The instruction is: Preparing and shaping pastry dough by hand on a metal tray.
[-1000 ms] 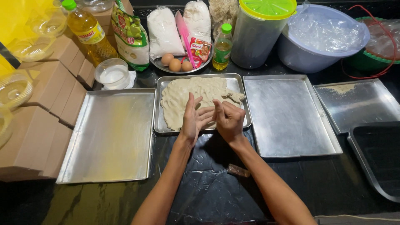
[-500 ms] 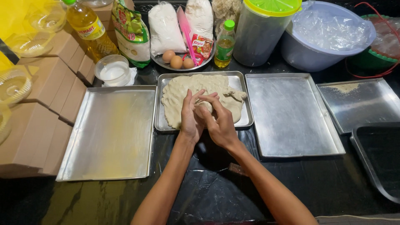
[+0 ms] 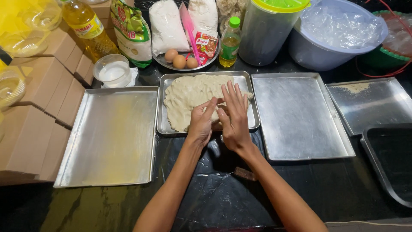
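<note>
Head view: two hands (image 3: 219, 118) on one dough (image 3: 191, 96), three eggs (image 3: 179, 60).

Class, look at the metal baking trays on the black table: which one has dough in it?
The small silver metal tray in the middle, under both hands, holds the flattened pale dough. The larger silver trays to its left and right hold none.

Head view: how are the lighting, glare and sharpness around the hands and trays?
Head view: lit from above, evenly; soft glare on the large tray at left and the empty tray at right, with wrinkled sheen on the black table cover. The left hand, right hand and dough are sharp, no motion blur. Corners darken, and tray edges bow slightly from the wide lens.
</note>
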